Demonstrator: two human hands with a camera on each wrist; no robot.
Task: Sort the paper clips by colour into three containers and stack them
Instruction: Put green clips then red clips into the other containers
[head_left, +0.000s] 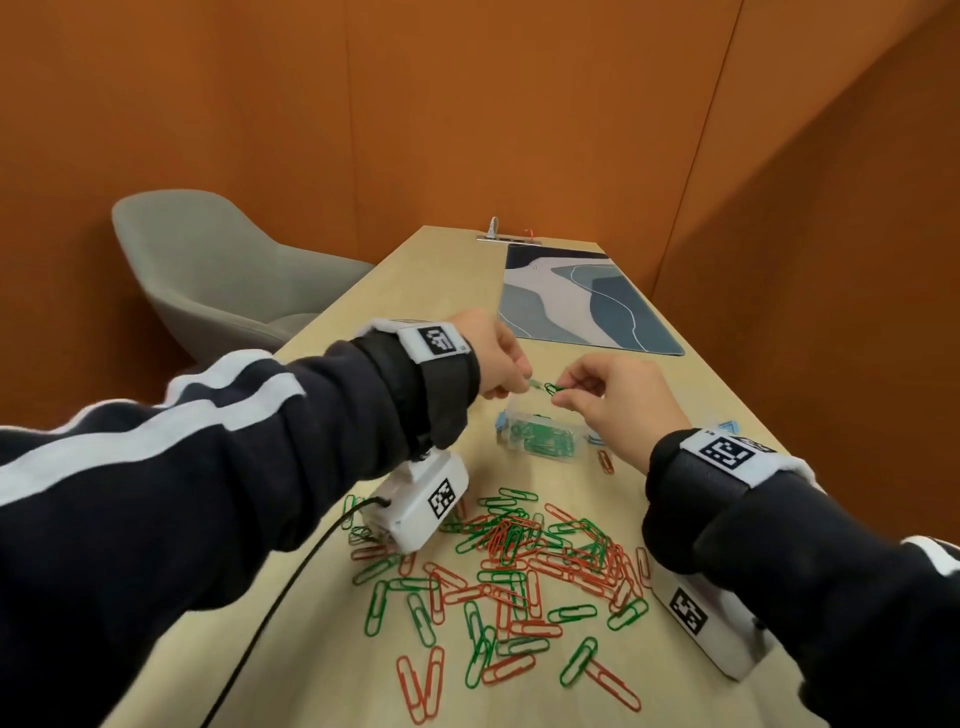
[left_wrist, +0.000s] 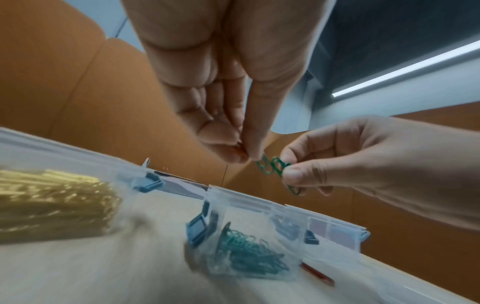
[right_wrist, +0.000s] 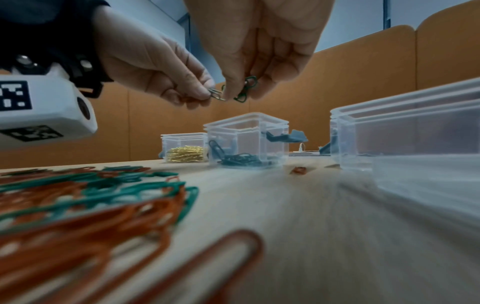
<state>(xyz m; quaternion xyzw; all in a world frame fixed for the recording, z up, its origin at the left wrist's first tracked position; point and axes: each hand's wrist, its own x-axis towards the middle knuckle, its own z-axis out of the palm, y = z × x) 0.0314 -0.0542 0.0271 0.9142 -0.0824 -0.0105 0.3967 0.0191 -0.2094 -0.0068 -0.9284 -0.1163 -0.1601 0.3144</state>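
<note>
Above the clear container (head_left: 540, 439) of green clips, both hands hold a small tangle of green paper clips (head_left: 549, 388). My left hand (head_left: 524, 382) pinches one end of the tangle (left_wrist: 263, 162) between thumb and fingertips. The other end (right_wrist: 246, 88) is pinched by my right hand (head_left: 563, 395). A mixed pile of red and green clips (head_left: 519, 561) lies on the table near me. A container with gold clips (right_wrist: 184, 148) stands left of the green one (right_wrist: 246, 139). A third clear container (right_wrist: 405, 131) stands to the right, mostly hidden behind my right hand in the head view.
A single red clip (head_left: 605, 461) lies just right of the green container. A patterned desk mat (head_left: 582, 301) covers the far end of the wooden table (head_left: 415, 291). A grey chair (head_left: 208, 270) stands at the left. A black cable (head_left: 291, 582) hangs from my left wrist.
</note>
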